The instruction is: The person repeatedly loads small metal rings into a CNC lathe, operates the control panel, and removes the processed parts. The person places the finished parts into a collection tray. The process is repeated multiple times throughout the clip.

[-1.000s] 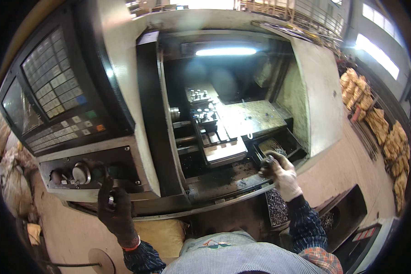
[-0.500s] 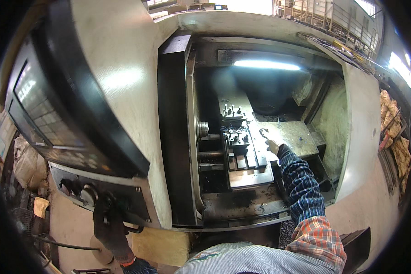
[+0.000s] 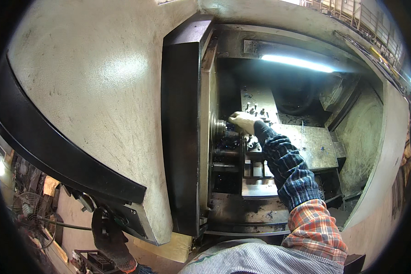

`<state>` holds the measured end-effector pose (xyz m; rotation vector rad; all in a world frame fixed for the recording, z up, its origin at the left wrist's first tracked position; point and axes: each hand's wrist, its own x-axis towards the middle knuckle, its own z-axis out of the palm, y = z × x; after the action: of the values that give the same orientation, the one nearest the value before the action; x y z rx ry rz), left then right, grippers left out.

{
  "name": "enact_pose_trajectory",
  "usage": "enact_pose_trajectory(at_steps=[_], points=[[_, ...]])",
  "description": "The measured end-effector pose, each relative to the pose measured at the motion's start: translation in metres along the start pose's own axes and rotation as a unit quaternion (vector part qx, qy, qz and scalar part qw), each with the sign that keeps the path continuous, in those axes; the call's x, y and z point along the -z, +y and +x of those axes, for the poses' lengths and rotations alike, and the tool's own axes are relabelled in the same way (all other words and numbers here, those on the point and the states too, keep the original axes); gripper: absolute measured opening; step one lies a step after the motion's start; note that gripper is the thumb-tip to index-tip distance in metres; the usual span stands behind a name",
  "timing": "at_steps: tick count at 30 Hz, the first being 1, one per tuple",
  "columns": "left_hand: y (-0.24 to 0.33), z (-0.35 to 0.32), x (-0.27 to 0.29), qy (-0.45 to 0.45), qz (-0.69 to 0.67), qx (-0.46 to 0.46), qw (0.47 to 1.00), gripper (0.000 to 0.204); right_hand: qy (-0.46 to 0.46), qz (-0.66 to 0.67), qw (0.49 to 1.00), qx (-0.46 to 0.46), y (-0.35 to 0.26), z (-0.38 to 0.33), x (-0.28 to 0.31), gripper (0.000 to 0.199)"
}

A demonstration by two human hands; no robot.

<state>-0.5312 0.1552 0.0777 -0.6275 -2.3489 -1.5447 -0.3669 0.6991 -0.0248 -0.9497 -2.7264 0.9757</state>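
Note:
Inside the lathe's enclosure, my right hand [image 3: 244, 121], in a pale glove, is at the spindle end [image 3: 221, 126], just right of it. Its fingers are bent together; anything between them is too small or hidden to make out. Below and beside that hand, a tool block [image 3: 254, 145] with bolts stands on the slide, and a second group of bolts [image 3: 256, 109] sits behind. My left hand [image 3: 110, 242], in a dark glove, is at the lower edge of the control panel [image 3: 131, 219], near its knobs. The fingers are lost in the dark there.
The machine's dark door edge [image 3: 180, 132] stands left of the opening. A lit tube lamp [image 3: 297, 63] hangs at the back. A flat metal plate [image 3: 313, 144] lies right of the tool block. At lower left are a fan [image 3: 29, 212] and a cable [image 3: 71, 226].
My right hand has moved left from the plate beside the tool block to the spindle end. My left hand stays by the panel. The view has shifted, with the panel now lower and farther left.

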Motion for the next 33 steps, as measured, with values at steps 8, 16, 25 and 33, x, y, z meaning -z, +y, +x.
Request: enact_pose_trajectory(at_steps=[8,16,25,33], points=[[-0.021,0.006,0.0,0.02,0.015,-0.099,0.995,0.043,0.175,0.307,0.931,-0.093,-0.083,-0.055,-0.035,0.04],[-0.001,0.001,-0.001,0.042,0.085,-0.083,0.992,0.042,0.015,0.173,0.976,-0.132,-0.036,-0.183,-0.136,0.043],[0.0,0.002,-0.002,0.034,0.057,-0.134,0.989,0.044,0.093,0.141,0.983,-0.074,-0.022,-0.222,-0.132,0.033],[0.012,-0.001,-0.002,0.006,0.078,-0.096,0.992,0.048,-0.052,0.039,0.994,-0.091,-0.047,-0.187,-0.119,0.032]])
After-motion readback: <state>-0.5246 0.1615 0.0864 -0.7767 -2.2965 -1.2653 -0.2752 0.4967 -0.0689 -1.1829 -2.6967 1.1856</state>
